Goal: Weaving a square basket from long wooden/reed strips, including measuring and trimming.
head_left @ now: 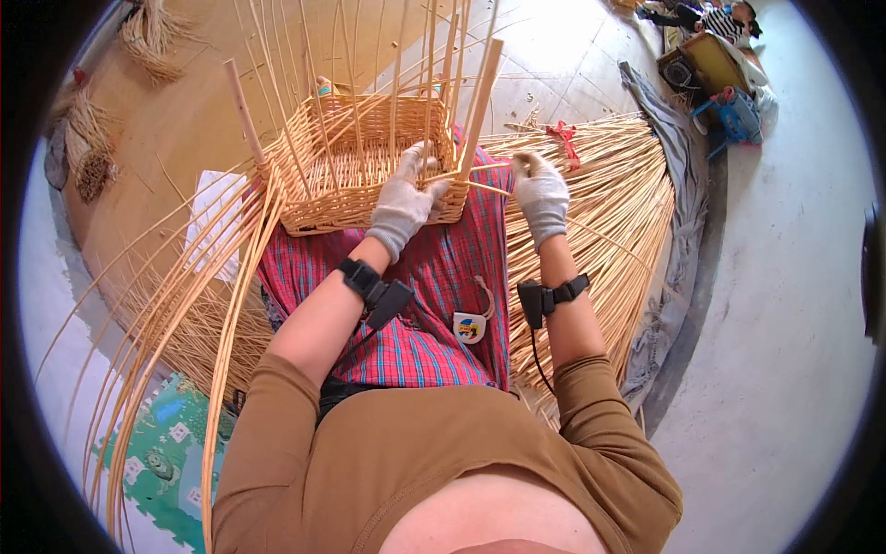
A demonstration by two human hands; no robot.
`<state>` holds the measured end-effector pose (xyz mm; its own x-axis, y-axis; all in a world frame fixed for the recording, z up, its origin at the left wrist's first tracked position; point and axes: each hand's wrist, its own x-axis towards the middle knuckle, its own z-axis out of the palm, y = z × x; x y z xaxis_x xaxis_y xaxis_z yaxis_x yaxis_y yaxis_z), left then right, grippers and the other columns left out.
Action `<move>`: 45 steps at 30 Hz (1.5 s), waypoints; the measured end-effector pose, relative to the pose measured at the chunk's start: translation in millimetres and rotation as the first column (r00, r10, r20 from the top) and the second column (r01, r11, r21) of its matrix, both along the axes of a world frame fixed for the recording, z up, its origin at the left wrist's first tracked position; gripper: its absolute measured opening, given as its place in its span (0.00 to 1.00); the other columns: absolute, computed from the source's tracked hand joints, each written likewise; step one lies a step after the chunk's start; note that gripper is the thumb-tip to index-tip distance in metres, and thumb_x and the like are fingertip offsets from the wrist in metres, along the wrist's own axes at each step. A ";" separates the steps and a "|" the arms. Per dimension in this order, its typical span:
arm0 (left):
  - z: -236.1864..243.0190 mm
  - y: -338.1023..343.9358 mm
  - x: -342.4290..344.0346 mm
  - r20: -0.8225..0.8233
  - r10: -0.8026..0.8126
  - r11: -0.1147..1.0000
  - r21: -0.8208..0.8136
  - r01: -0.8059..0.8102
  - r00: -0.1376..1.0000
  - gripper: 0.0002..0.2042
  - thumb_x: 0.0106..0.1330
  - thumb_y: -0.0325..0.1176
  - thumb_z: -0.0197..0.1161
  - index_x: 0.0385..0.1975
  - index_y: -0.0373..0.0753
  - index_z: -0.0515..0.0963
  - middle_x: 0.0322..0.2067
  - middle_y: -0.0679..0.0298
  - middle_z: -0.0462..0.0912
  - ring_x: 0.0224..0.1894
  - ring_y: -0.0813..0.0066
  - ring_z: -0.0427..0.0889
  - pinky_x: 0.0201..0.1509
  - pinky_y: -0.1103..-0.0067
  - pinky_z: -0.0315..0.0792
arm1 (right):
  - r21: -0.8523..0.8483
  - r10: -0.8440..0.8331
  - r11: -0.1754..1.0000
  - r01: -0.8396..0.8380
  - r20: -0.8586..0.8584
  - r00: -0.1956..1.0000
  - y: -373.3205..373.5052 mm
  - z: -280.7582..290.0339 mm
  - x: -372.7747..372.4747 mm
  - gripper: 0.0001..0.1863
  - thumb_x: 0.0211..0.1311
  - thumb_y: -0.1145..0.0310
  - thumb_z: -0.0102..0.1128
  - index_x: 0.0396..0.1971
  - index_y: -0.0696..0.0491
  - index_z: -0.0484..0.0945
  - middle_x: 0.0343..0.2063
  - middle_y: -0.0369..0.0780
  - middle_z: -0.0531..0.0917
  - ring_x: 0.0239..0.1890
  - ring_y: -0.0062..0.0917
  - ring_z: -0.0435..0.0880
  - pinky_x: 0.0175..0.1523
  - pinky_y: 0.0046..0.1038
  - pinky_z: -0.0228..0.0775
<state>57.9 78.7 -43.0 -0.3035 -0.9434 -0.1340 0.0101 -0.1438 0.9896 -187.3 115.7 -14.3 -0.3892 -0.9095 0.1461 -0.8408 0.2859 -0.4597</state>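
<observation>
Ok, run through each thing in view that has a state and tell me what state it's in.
Wicker basket: unfinished, open-topped, stakes sticking up, resting on the lap.
Left hand: gloved, gripping the basket's near rim.
Right hand: gloved, closed on a thin wicker strand.
Bundle of wicker rods: lying on the floor, tied with red ribbon.
Plaid apron: spread over the lap.

The near wall of the woven basket point(360, 175) is partly covered by the left hand point(401, 205), whose fingers point(417, 166) are hidden among the upright stakes. The basket's underside is concealed against the plaid cloth point(443, 277). Right of the basket, the thin strand point(487, 189) pinched by the right hand point(541, 198) is too fine to be traced. Far right of the basket, a seated person point(729, 18) is cut off by the picture's rim.
</observation>
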 end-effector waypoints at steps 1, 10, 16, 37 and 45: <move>-1.2 4.5 7.9 0.017 0.023 0.979 -0.204 -0.019 1.000 0.30 0.69 0.26 0.69 0.70 0.41 0.66 0.56 0.62 0.83 0.40 0.77 0.87 0.46 0.78 0.82 | -0.191 0.087 0.977 -0.091 -0.027 0.996 0.0 1.1 2.8 0.14 0.66 0.62 0.66 0.49 0.50 0.86 0.39 0.47 0.87 0.44 0.44 0.86 0.53 0.40 0.77; -15.6 76.4 220.3 0.270 0.527 0.814 0.112 -0.570 0.806 0.13 0.73 0.32 0.67 0.54 0.38 0.78 0.34 0.66 0.85 0.28 0.78 0.84 0.24 0.82 0.78 | -0.171 0.541 0.838 -0.518 0.384 0.748 31.5 35.7 149.9 0.09 0.65 0.68 0.67 0.44 0.46 0.86 0.40 0.42 0.87 0.44 0.39 0.86 0.50 0.36 0.79; 10.3 75.4 244.8 -0.049 0.731 0.678 -0.059 -0.733 0.680 0.15 0.72 0.42 0.68 0.48 0.38 0.81 0.31 0.62 0.88 0.24 0.77 0.85 0.17 0.84 0.76 | -0.374 0.920 0.309 -0.875 0.352 0.174 40.8 24.1 263.6 0.08 0.66 0.63 0.66 0.44 0.43 0.85 0.35 0.40 0.86 0.39 0.41 0.86 0.44 0.41 0.80; 98.1 76.4 226.2 -0.049 0.455 0.873 -0.173 -0.456 0.889 0.15 0.82 0.40 0.52 0.38 0.36 0.78 0.35 0.57 0.87 0.31 0.81 0.81 0.68 0.69 0.72 | -0.471 0.918 0.345 -0.812 0.351 0.187 24.6 54.4 210.4 0.20 0.68 0.50 0.63 0.24 0.50 0.77 0.17 0.42 0.80 0.22 0.39 0.82 0.37 0.37 0.77; 41.6 106.1 209.3 -0.013 0.519 0.800 -0.344 -0.491 0.855 0.17 0.79 0.36 0.58 0.61 0.34 0.71 0.58 0.53 0.81 0.68 0.62 0.73 0.74 0.67 0.65 | -0.222 0.261 0.929 -0.296 0.960 0.099 -43.9 -8.8 170.0 0.16 0.81 0.61 0.49 0.42 0.59 0.77 0.23 0.35 0.76 0.30 0.22 0.80 0.44 0.32 0.79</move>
<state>267.2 184.8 -1.4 0.2262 -0.9528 0.2027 -0.0866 0.1876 0.9784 -17.3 71.7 -23.1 0.0917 -0.9849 -0.1467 0.2690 0.1664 -0.9487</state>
